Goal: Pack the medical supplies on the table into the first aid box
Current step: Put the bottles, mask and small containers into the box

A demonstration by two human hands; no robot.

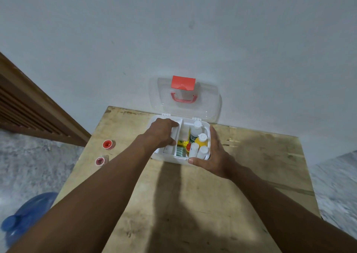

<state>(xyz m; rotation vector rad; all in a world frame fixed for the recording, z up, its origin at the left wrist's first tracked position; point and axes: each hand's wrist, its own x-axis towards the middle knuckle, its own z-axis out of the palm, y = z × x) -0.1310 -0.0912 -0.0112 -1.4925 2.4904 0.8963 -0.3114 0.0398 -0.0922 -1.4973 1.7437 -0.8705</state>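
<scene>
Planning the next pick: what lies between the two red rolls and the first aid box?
Head view: only bare table and the left forearm separate the red rolls from the first aid box.

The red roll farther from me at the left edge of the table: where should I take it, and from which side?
From straight above, pinching across its outer rim. The red roll seems to lie flat on the table, round face up, so its sides are free. The left hand is nearer, but it now grips the white tray in the first aid box.
</scene>
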